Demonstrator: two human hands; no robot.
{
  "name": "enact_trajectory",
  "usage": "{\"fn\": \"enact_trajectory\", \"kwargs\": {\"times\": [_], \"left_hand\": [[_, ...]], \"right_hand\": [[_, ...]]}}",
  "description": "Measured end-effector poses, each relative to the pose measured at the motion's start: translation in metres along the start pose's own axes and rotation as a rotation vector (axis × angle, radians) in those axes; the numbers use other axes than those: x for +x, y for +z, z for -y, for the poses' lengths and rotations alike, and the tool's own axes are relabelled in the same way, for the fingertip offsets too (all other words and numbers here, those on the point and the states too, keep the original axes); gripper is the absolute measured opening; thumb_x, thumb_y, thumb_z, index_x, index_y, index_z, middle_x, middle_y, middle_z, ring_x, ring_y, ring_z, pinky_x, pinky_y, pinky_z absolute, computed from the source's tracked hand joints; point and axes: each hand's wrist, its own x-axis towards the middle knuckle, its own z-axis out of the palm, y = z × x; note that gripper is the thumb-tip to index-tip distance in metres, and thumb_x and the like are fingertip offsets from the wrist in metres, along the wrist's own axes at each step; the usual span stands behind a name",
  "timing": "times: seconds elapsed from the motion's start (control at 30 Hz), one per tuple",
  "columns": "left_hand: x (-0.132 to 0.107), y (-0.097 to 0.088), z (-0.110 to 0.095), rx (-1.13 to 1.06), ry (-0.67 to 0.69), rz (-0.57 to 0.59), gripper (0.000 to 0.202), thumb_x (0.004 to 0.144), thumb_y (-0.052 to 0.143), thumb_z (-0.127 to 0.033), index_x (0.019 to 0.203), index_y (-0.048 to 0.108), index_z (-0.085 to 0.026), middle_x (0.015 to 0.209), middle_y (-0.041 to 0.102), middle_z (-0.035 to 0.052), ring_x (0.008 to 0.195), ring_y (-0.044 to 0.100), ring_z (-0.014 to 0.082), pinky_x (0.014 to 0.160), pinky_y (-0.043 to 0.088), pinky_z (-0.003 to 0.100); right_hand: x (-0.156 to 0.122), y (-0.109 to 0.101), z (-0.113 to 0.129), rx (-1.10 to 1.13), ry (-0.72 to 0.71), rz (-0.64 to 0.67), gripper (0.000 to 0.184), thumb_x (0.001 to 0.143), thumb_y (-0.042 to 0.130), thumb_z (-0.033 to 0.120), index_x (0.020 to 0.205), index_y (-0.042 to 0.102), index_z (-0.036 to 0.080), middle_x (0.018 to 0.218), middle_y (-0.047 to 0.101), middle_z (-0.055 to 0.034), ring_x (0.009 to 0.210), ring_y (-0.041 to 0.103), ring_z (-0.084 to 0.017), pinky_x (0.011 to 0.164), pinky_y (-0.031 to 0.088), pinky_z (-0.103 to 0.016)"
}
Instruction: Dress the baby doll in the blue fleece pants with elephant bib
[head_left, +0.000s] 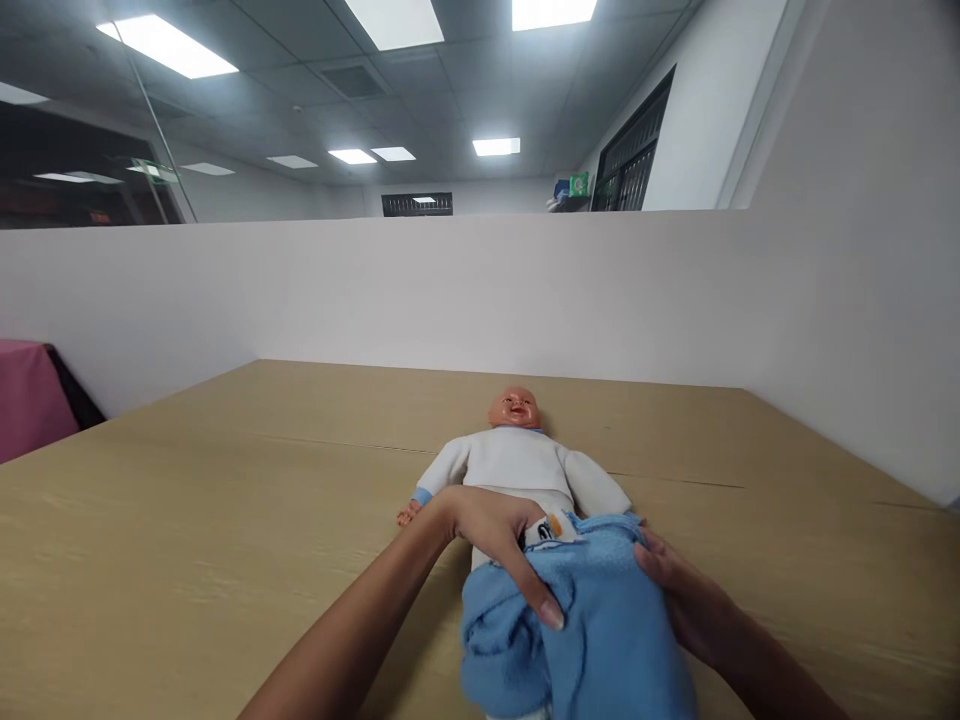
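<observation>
A baby doll (517, 460) lies on its back on the table, its head away from me. It wears a white top with a blue cuff and light blue fleece pants (622, 620). My left hand (499, 535) reaches across the doll's waist, thumb lying outside on the pants and the other fingers hidden inside the waistband. Beside those fingers shows a white patch with dark and orange print (553, 528). My right hand (679, 585) holds the pants at the right side of the waist, thumb in front, its fingers mostly hidden.
The wooden-topped table (225, 520) runs back to a low white partition (450, 300). A white wall (862, 330) closes off the right side. Past the table's left edge stands a pink-covered object (34, 400).
</observation>
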Motion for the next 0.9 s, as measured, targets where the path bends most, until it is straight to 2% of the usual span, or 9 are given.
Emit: {"fn": "enact_trajectory", "kwargs": {"times": [0.1,0.27,0.33,0.43,0.5,0.6,0.67,0.83,0.9], "left_hand": [[0.001,-0.001,0.004,-0.038,0.099,-0.032,0.041,0.069,0.095,-0.039,0.1,0.079,-0.017,0.101,0.08,0.0004,0.095,0.074,0.0204,0.1,0.058,0.026],[0.004,0.0,0.007,-0.091,0.13,-0.067,0.048,0.068,0.095,-0.042,0.105,0.079,-0.016,0.102,0.08,0.0004,0.111,0.073,0.0236,0.111,0.053,0.03],[0.006,0.002,0.008,-0.095,0.077,0.004,0.048,0.065,0.097,-0.04,0.103,0.079,-0.016,0.101,0.08,0.0004,0.107,0.074,0.0245,0.106,0.057,0.03],[0.008,0.003,0.012,-0.116,0.021,0.16,0.053,0.059,0.1,-0.033,0.103,0.078,-0.015,0.102,0.08,0.0017,0.102,0.076,0.0274,0.098,0.061,0.032],[0.01,0.003,0.015,-0.117,0.02,0.237,0.055,0.058,0.1,-0.03,0.106,0.078,-0.015,0.103,0.081,0.0024,0.105,0.076,0.0291,0.1,0.061,0.033],[0.012,-0.001,0.021,-0.092,0.028,0.186,0.053,0.06,0.099,-0.035,0.105,0.079,-0.016,0.103,0.081,0.0013,0.107,0.075,0.0285,0.104,0.059,0.031],[0.012,-0.004,0.025,-0.074,0.05,0.103,0.05,0.063,0.098,-0.039,0.102,0.08,-0.016,0.103,0.081,0.0009,0.107,0.075,0.0271,0.105,0.057,0.031],[0.011,-0.004,0.025,-0.072,0.119,0.063,0.042,0.074,0.091,-0.043,0.103,0.079,-0.015,0.111,0.079,0.002,0.115,0.071,0.0256,0.112,0.052,0.031],[0.011,-0.001,0.022,-0.105,0.094,0.072,0.045,0.069,0.094,-0.041,0.103,0.078,-0.016,0.109,0.079,0.0015,0.112,0.072,0.0255,0.109,0.054,0.031]], "right_hand": [[0.001,0.006,0.007,0.017,0.029,0.005,0.058,0.088,0.074,0.066,0.125,0.072,0.021,0.11,0.076,-0.0122,0.11,0.071,-0.032,0.103,0.053,-0.046],[-0.008,-0.004,0.012,-0.241,0.284,0.301,0.094,0.059,0.097,0.065,0.133,0.067,0.016,0.116,0.075,-0.0137,0.115,0.069,-0.037,0.103,0.053,-0.048],[-0.01,-0.006,0.011,-0.204,0.227,0.294,0.098,0.055,0.099,0.063,0.133,0.067,0.015,0.117,0.075,-0.0141,0.116,0.068,-0.037,0.104,0.052,-0.047],[-0.007,0.0,0.009,-0.041,0.043,0.137,0.083,0.066,0.093,0.062,0.13,0.068,0.016,0.116,0.075,-0.0138,0.117,0.069,-0.036,0.103,0.053,-0.044],[-0.002,0.007,0.008,0.078,0.022,0.094,0.067,0.08,0.083,0.06,0.129,0.07,0.017,0.115,0.076,-0.0135,0.117,0.069,-0.034,0.105,0.052,-0.044],[0.001,0.014,0.009,0.137,0.071,0.104,0.052,0.095,0.067,0.056,0.129,0.07,0.017,0.118,0.076,-0.0129,0.119,0.069,-0.031,0.112,0.047,-0.044],[-0.001,0.014,0.011,0.052,0.116,0.135,0.052,0.096,0.066,0.059,0.126,0.072,0.017,0.116,0.076,-0.0124,0.117,0.07,-0.03,0.111,0.048,-0.044],[-0.011,0.009,0.02,-0.227,0.285,0.47,0.088,0.061,0.096,0.067,0.127,0.07,0.016,0.103,0.078,-0.0102,0.116,0.07,-0.035,0.11,0.049,-0.044],[-0.011,0.008,0.019,-0.2,0.263,0.487,0.096,0.056,0.099,0.063,0.133,0.067,0.015,0.108,0.078,-0.0114,0.116,0.07,-0.036,0.11,0.049,-0.045]]}}
